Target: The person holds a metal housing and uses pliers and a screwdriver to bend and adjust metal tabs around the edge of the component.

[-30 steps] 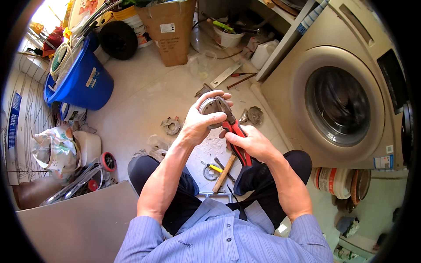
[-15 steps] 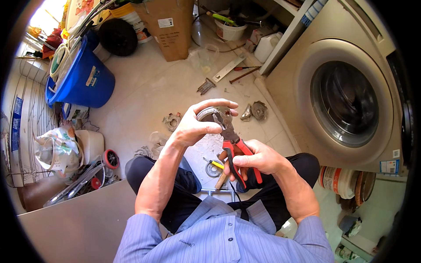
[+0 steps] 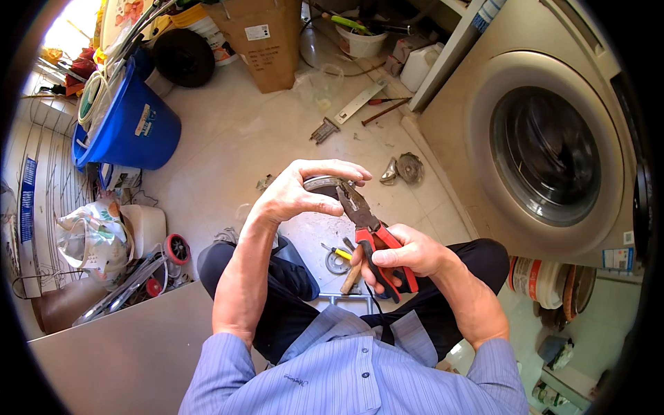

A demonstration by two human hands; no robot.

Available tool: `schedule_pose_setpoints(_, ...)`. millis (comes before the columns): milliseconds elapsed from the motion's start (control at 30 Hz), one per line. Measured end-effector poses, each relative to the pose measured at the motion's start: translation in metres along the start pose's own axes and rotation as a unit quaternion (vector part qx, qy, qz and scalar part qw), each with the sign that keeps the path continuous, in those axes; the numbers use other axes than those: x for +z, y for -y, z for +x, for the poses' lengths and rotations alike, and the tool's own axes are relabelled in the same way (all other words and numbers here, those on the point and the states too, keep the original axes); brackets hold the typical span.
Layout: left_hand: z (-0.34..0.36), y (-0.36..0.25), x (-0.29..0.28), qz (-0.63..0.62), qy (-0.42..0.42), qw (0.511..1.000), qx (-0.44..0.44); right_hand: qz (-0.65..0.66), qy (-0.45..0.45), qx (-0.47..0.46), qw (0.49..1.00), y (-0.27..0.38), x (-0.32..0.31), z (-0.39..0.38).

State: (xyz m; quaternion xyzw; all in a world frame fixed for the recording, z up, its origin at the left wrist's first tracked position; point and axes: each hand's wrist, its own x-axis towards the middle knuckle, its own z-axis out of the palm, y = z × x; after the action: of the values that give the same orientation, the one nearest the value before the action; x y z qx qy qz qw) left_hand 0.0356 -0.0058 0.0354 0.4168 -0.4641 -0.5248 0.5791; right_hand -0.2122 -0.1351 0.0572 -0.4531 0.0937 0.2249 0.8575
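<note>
My left hand (image 3: 297, 194) is curled round a round, grey metal part (image 3: 324, 184), its thumb below the rim and its fingers over the top. In my right hand (image 3: 408, 256) is a pair of pliers (image 3: 365, 214) with red and black handles. The plier jaws point up and left and meet the near edge of the metal part; whether they bite on it I cannot tell. Below, between my feet, a yellow-handled screwdriver (image 3: 340, 253) lies by a grey ring-shaped piece (image 3: 335, 263) and a wooden handle (image 3: 351, 278).
Broken metal pieces (image 3: 408, 169), a slotted metal part (image 3: 324, 131) and a flat metal strip (image 3: 361, 102) lie on the tiles ahead. A washing machine (image 3: 449, 138) stands at the right. A blue bucket (image 3: 142, 131) and a cardboard box (image 3: 263, 52) stand at the far left.
The metal part and my left hand have shifted slightly left and tilted. The pliers have turned, their handles moving a little right and down, their jaws staying at the part's edge.
</note>
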Motion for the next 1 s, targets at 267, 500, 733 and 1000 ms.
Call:
schedule_pose_setpoints(267, 0.000, -0.001, -0.001, 0.063, 0.005, 0.998, -0.017, 0.058, 0.010, -0.022, 0.998, -0.012, 0.003, 0.002)
schedule_pose_setpoints(500, 0.000, 0.001, 0.003, 0.026, -0.019, 0.999, -0.033, 0.229, 0.001, 0.005, 0.973, -0.020, 0.018, 0.005)
schedule_pose_setpoints(733, 0.013, 0.027, 0.036, -0.020, -0.196, 0.979, -0.045, -0.094, -0.302, -0.068, 0.946, -0.030, 0.013, 0.026)
schedule_pose_setpoints(1000, 0.026, 0.034, 0.082, -0.103, -0.383, 0.917, 0.037, -0.395, -0.437, -0.195, 0.784, -0.047, -0.009, 0.048)
